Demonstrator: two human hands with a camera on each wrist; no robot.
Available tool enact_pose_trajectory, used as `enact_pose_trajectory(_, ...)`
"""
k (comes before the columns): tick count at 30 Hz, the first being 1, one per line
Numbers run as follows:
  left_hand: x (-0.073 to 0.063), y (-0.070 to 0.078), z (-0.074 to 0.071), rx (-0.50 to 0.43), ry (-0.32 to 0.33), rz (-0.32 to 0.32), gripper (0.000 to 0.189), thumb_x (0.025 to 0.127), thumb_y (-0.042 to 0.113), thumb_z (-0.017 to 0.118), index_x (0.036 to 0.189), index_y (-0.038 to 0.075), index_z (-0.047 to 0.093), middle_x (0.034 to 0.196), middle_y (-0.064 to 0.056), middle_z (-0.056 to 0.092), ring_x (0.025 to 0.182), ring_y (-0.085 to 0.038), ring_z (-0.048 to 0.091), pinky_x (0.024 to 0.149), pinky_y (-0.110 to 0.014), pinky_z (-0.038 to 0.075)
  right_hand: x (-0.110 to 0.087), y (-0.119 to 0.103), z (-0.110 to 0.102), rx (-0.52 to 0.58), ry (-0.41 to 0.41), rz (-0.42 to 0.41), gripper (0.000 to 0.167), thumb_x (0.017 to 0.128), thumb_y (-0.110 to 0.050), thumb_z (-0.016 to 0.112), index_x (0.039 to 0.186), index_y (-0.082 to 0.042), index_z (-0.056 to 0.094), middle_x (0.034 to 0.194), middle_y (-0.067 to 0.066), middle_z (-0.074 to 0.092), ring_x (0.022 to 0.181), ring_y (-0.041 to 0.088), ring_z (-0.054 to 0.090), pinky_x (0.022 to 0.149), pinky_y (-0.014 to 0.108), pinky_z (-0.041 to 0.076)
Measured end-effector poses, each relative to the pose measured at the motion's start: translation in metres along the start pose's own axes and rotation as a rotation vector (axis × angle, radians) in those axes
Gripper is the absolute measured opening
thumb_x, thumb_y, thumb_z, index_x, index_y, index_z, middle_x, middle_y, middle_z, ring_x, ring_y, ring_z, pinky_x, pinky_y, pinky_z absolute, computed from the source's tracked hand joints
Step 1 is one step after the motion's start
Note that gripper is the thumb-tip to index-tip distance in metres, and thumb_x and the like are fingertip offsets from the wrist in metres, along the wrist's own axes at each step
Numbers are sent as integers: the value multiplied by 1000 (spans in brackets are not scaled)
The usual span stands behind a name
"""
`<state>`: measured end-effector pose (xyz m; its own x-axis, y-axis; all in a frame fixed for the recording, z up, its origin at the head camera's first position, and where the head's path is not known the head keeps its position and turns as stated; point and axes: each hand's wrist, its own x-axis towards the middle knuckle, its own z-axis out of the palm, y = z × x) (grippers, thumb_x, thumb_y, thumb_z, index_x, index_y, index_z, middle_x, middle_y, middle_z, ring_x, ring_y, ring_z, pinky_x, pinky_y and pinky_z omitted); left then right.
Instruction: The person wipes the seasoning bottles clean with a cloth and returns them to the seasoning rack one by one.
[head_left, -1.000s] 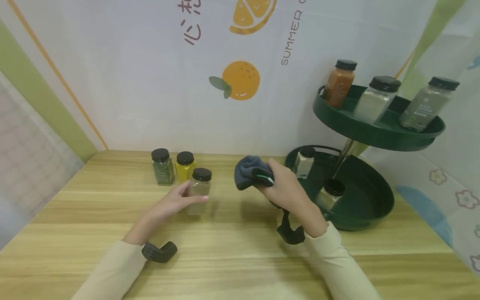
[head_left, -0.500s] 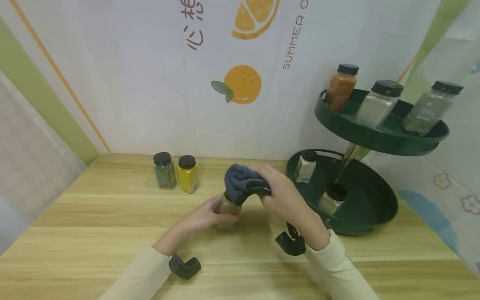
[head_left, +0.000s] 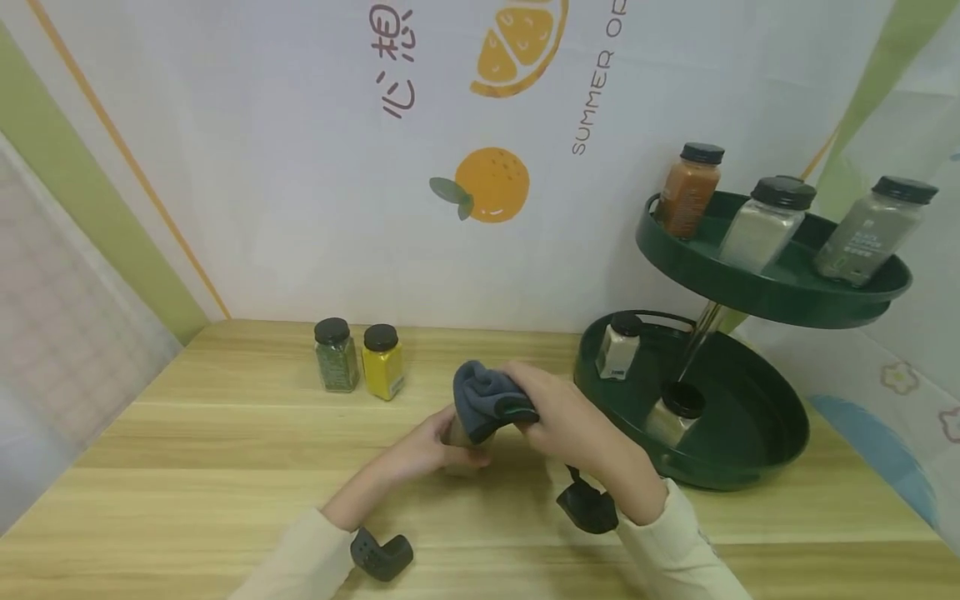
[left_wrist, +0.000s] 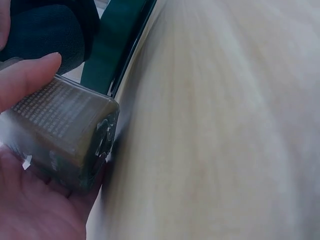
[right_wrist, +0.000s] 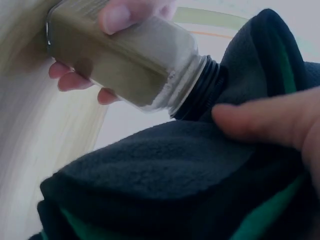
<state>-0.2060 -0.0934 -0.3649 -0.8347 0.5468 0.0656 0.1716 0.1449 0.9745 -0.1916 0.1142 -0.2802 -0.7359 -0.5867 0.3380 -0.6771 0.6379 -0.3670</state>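
The left hand (head_left: 427,446) grips a small square jar (right_wrist: 125,65) of pale brownish powder, fingers and thumb curled round its flat sides, holding it just above the tabletop (head_left: 225,475) near the middle, tilted with its black cap toward the right. The right hand (head_left: 570,417) holds a folded dark grey cloth (head_left: 483,400) with a green edge bunched in its fingers and presses it over the jar's cap and neck, so that the top is mostly hidden in the head view. The jar looks like clear glass or hard plastic: stiff, smooth, probably a little slippery, light enough for one hand, and likely to crack if dropped on the wood. Its flat faces give the surest hold, low on the body, which leaves the cap free. The cloth is soft and limp and folds to whatever it covers, so it handles best gathered in the palm. Behind, a green jar (head_left: 335,356) and a yellow jar (head_left: 383,362) stand side by side, touching or nearly so. To the right stands a dark green two-tier rack (head_left: 750,467), two jars on its lower tray and three on the upper one.
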Motion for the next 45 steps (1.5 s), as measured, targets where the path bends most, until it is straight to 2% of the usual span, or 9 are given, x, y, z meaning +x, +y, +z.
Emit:
enact_pose_trajectory(6, 4, 0, 0, -36, -13, -21, 73, 75, 13, 74, 139, 21, 39, 144, -3, 41, 137, -25, 27, 113, -54, 12, -3, 6, -4, -35, -18, -80, 92, 64, 24, 55, 136, -33, 45, 126, -1, 57, 114, 19, 56, 87, 36, 49)
enact_pose_trajectory(10, 5, -1, 0, -55, -55, -30, 83, 74, 10, 75, 144, 22, 31, 148, -2, 35, 139, -25, 25, 113, -53, 11, -3, 11, -9, 29, -58, -78, 89, 63, 27, 49, 130, -32, 53, 128, -1, 55, 119, 21, 53, 89, 38, 48)
enact_pose_trajectory(19, 3, -5, 2, -50, -69, -54, 73, 76, 10, 74, 139, 13, 38, 122, -7, 56, 108, -16, 50, 98, -33, 35, 0, 30, -15, 101, -49, -115, 59, 75, 22, 54, 115, -19, 66, 125, 5, 59, 121, 25, 52, 98, 44, 44)
enact_pose_trajectory(23, 2, -6, 4, -46, -56, -57, 70, 75, 10, 74, 137, 11, 40, 120, -8, 57, 108, -17, 51, 97, -33, 36, -3, 34, -19, 64, -73, -74, 67, 69, 27, 48, 116, -18, 66, 124, 5, 59, 121, 27, 51, 97, 44, 45)
enact_pose_trajectory(28, 1, -6, 6, -58, -42, -68, 67, 76, 12, 74, 134, 13, 41, 123, -8, 56, 111, -18, 49, 99, -37, 34, -5, 33, -26, -24, -17, -52, 79, 61, 29, 41, 119, -20, 64, 123, 4, 60, 118, 27, 54, 92, 44, 47)
enact_pose_trajectory(33, 1, -6, 6, -59, -34, -61, 65, 75, 12, 74, 132, 13, 43, 123, -6, 56, 112, -18, 50, 100, -37, 35, -5, 22, -25, 88, 38, -76, 63, 75, 20, 54, 122, -22, 61, 123, 1, 59, 116, 22, 55, 94, 43, 46)
enact_pose_trajectory(36, 1, -7, 5, -72, -40, -49, 73, 75, 10, 74, 139, 17, 38, 135, -5, 49, 125, -22, 43, 109, -44, 26, -4, 10, -22, 113, -5, -111, 63, 77, 19, 56, 124, -24, 59, 125, 0, 57, 120, 21, 52, 98, 44, 44)
enact_pose_trajectory(40, 1, -8, 5, -83, -29, -49, 81, 75, 11, 75, 143, 21, 33, 148, -2, 36, 139, -25, 26, 114, -52, 12, -5, -2, -17, 32, -76, -105, 80, 65, 26, 51, 124, -28, 58, 129, 0, 54, 123, 24, 48, 99, 49, 40)
enact_pose_trajectory(45, 1, -7, 5, -105, -28, -53, 80, 75, 10, 75, 143, 19, 34, 147, -3, 37, 138, -26, 28, 114, -51, 13, -4, -2, -15, 24, -98, -101, 83, 61, 28, 44, 121, -27, 61, 129, 0, 54, 123, 26, 48, 98, 51, 41)
